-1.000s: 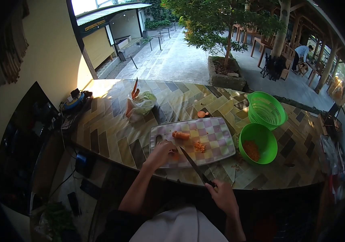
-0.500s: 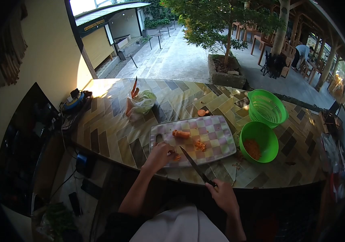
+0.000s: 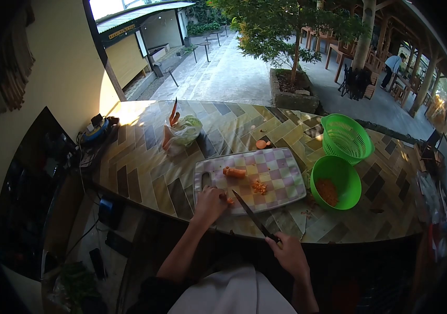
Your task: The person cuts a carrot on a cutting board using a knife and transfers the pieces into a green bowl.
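My right hand (image 3: pixel 289 254) is wrapped round the black handle of a knife (image 3: pixel 252 215), whose blade points up and left over the checkered cutting board (image 3: pixel 286 180). At the board's lower left, my left hand (image 3: pixel 212 203) has its fingers bent together beside small orange pieces (image 3: pixel 230 200); what they hold, if anything, is hidden. A thick piece of carrot (image 3: pixel 234 172) lies on the board, with a small heap of diced carrot (image 3: pixel 259 187) below and to its right.
Right of the board stand a green bowl (image 3: pixel 346 180) with orange bits inside and a green colander (image 3: pixel 345 140). A plastic bag (image 3: pixel 186 131) of vegetables and carrot ends (image 3: pixel 261 144) lie behind the board. A person (image 3: pixel 392 68) stands far off at right.
My left hand has shifted slightly, its fingers turned a little downward at the small orange pieces. The distant person has straightened up somewhat. The knife has hardly moved.
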`<state>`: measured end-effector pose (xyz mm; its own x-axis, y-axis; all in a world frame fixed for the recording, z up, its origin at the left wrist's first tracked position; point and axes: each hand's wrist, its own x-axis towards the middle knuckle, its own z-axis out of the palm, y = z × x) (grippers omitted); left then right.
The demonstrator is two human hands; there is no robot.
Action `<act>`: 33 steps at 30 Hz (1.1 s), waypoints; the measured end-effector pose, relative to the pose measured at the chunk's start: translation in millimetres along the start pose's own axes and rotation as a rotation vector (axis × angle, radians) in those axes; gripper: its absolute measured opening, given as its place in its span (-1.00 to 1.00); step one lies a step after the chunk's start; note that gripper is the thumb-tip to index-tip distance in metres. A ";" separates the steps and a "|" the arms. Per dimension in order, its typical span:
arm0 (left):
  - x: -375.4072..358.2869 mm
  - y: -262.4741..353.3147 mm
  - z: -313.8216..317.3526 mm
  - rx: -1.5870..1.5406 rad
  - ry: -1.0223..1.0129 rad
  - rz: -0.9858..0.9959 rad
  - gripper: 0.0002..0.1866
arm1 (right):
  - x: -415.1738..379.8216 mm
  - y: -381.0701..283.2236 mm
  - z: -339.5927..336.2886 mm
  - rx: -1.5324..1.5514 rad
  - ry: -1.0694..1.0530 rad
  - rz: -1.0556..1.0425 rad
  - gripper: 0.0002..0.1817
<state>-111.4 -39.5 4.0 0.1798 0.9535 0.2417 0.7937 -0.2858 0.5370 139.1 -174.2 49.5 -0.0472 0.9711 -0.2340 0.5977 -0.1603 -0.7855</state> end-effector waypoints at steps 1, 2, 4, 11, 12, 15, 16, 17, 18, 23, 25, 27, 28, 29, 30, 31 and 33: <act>0.4 -1.0 2.9 -0.013 0.012 0.017 -0.88 | -1.0 -2.0 -1.8 0.001 -0.006 0.008 -0.57; 0.5 -3.0 6.5 -0.026 0.025 0.033 -0.89 | -1.7 -3.0 -2.8 0.001 -0.013 0.015 -0.58; 0.7 -3.4 7.2 -0.030 0.019 0.042 -0.90 | -1.8 0.6 -1.4 0.002 -0.002 0.000 -0.58; 0.1 -2.8 -4.0 -0.014 -0.084 0.010 -0.81 | -3.1 2.4 -0.2 -0.105 0.046 -0.092 -0.55; -0.9 -3.3 -5.8 -0.031 -0.091 -0.001 -0.78 | -2.3 2.4 0.9 -0.130 0.048 -0.091 -0.55; -4.6 -10.8 -8.5 -0.072 -0.085 0.026 -0.70 | -1.1 0.0 3.8 -0.197 0.049 -0.088 -0.54; -5.6 -10.8 -9.2 -0.085 -0.078 0.023 -0.71 | -0.9 -2.7 3.6 -0.213 0.048 -0.089 -0.55; -6.6 -10.0 -9.8 -0.097 -0.071 0.021 -0.71 | -0.6 -5.0 2.9 -0.230 0.047 -0.091 -0.55; -7.3 -9.4 -9.7 -0.111 -0.065 0.020 -0.72 | -0.3 -6.8 1.5 -0.242 0.036 -0.092 -0.55; -9.1 -14.6 -2.1 -0.168 -0.064 -0.034 -0.76 | 2.3 -6.2 -5.8 -0.259 0.029 -0.092 -0.58; -9.2 -14.9 -1.9 -0.173 -0.051 -0.038 -0.78 | 3.7 -5.1 -8.3 -0.250 0.042 -0.092 -0.59; -8.1 -11.3 -4.2 -0.187 -0.046 -0.051 -0.79 | 4.4 -5.3 -9.7 -0.241 0.057 -0.101 -0.60; -8.3 -8.2 -6.2 -0.187 0.001 -0.016 -0.79 | 3.7 -5.6 -9.9 -0.237 0.065 -0.109 -0.61; -8.3 -4.4 -8.6 -0.186 0.048 0.019 -0.80 | 3.3 -6.1 -10.1 -0.232 0.073 -0.117 -0.61; -7.8 -2.1 -9.2 -0.184 0.095 0.055 -0.80 | 3.1 -6.9 -10.0 -0.218 0.075 -0.112 -0.62; -6.6 -0.8 -7.7 -0.213 0.073 -0.003 -0.78 | 3.0 -8.0 -9.8 -0.203 0.078 -0.108 -0.62; -4.7 0.9 -4.4 -0.271 0.029 -0.121 -0.75 | 3.3 -8.5 -10.1 -0.186 0.078 -0.094 -0.62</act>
<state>-114.1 -44.7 7.0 0.0731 0.9803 0.1835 0.6236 -0.1886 0.7587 141.9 -167.9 61.2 -0.0522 0.9921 -0.1142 0.7313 -0.0399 -0.6808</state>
